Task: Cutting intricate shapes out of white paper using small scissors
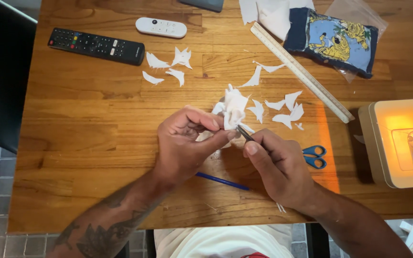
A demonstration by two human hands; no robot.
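My left hand [185, 145] pinches a bunched piece of white fabric [234, 109] just above the wooden table [87, 129]. My right hand [278, 165] grips a thin dark tool [244, 133] whose tip touches the lower edge of the fabric. The hands meet at the middle of the table. Several white fabric scraps [283, 112] lie just beyond the fabric, and more scraps [168, 67] lie farther left.
A blue pen [222, 181] lies under my hands, blue-handled scissors [314, 156] beside my right hand. Farther off are a white ruler [302, 72], a black remote [96, 46], a white remote [161, 27], printed blue fabric [333, 40] and a white sewing machine [400, 143].
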